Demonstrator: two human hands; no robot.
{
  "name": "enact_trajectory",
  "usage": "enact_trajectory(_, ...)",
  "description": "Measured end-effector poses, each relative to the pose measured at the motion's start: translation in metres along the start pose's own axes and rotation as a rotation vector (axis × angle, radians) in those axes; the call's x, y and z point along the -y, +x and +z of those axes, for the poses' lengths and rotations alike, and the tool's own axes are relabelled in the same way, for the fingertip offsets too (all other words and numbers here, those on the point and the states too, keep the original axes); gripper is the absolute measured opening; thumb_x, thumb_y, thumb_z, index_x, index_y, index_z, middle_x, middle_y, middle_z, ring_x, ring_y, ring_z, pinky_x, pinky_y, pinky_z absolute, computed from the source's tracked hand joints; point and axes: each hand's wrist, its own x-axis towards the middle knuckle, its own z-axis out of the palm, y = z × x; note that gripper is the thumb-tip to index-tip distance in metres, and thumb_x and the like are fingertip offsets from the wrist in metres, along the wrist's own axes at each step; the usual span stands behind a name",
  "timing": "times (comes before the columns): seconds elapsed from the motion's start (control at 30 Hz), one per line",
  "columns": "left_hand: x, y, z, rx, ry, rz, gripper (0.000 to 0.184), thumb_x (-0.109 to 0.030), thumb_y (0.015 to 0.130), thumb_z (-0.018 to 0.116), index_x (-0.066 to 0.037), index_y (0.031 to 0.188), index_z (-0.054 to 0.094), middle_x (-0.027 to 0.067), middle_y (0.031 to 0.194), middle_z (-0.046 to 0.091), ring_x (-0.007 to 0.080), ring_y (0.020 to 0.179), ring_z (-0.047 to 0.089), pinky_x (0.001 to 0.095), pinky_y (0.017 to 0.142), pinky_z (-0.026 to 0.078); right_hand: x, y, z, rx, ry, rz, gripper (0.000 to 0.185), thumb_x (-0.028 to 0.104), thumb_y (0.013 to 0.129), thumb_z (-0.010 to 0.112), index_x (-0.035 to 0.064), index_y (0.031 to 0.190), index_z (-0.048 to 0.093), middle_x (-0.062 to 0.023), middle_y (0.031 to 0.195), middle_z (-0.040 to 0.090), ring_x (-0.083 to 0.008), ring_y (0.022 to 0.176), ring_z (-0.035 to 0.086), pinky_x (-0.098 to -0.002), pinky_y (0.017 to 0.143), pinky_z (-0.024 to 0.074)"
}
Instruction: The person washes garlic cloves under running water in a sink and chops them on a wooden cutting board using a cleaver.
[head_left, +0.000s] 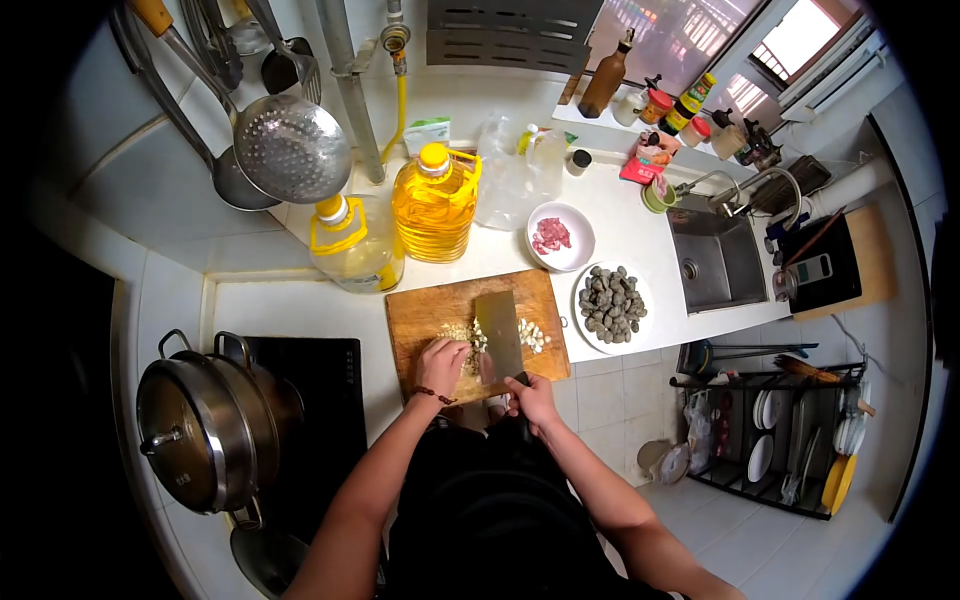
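Note:
In my right hand (533, 399) is the dark handle of a cleaver (498, 335), its broad blade standing over the wooden cutting board (415, 312). My left hand (442, 366), with a beaded bracelet at the wrist, rests on the board left of the blade. Its fingers are bent and held together by the minced garlic (455, 332); whatever lies under the fingertips is hidden. Right of the blade are larger pale garlic pieces (533, 338). A bowl of sliced raw meat (551, 236) and a plate of clams (612, 305) stand beyond the board's right side.
Oil jugs (436, 205) stand behind the board, near clear plastic bags (510, 175). At left a lidded steel pot (195, 430) sits by the black cooktop (335, 400). A sink (715, 260) lies at right, and a dish rack (765, 430) stands below. Ladles and a skimmer (292, 150) hang upper left.

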Motion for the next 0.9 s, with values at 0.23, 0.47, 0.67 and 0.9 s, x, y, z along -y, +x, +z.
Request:
enact_trajectory(0.23, 0.003, 0.009, 0.008, 0.0, 0.079, 0.16, 0.009, -0.011, 0.085, 0.078, -0.006, 0.093, 0.079, 0.0096, 0.09, 0.073, 0.0309, 0.086, 0.068, 0.0399, 0.078, 0.056, 0.004, -0.007, 0.006, -0.004, 0.003, 0.013, 0.015, 0.008, 0.102, 0.064, 0.0032, 0.088, 0.059, -0.0022, 0.066, 0.053, -0.0099, 0.048, 0.045, -0.0279, 0.043, 0.0371)
enact_trajectory(0.47, -0.007, 0.019, -0.004, 0.056, -0.014, 0.074, 0.009, -0.013, 0.087, 0.078, -0.007, 0.092, 0.079, 0.0105, 0.088, 0.072, 0.0309, 0.085, 0.068, 0.0401, 0.077, 0.056, 0.005, -0.009, 0.003, -0.025, -0.052, 0.02, 0.015, 0.009, 0.102, 0.065, 0.0031, 0.088, 0.059, -0.002, 0.066, 0.054, -0.0102, 0.049, 0.046, -0.0277, 0.043, 0.038)
enact_trajectory(0.67, 0.017, 0.024, 0.004, 0.038, 0.179, 0.157, 0.008, -0.014, 0.087, 0.076, -0.008, 0.091, 0.079, 0.0088, 0.091, 0.073, 0.03, 0.087, 0.069, 0.0401, 0.077, 0.056, 0.003, -0.011, 0.002, 0.018, -0.097, -0.002, 0.016, 0.009, 0.101, 0.065, 0.0037, 0.088, 0.059, -0.0019, 0.066, 0.054, -0.0102, 0.049, 0.046, -0.0277, 0.043, 0.0378)
enact_trajectory(0.9, 0.0, 0.034, -0.006, 0.051, 0.098, 0.086, 0.01, -0.016, 0.088, 0.075, -0.007, 0.092, 0.078, 0.0087, 0.091, 0.073, 0.0298, 0.088, 0.069, 0.0404, 0.077, 0.055, 0.009, -0.011, -0.005, 0.002, -0.063, 0.027, 0.017, 0.009, 0.101, 0.066, 0.0048, 0.087, 0.058, -0.0015, 0.067, 0.054, -0.0101, 0.05, 0.047, -0.0274, 0.043, 0.0378)
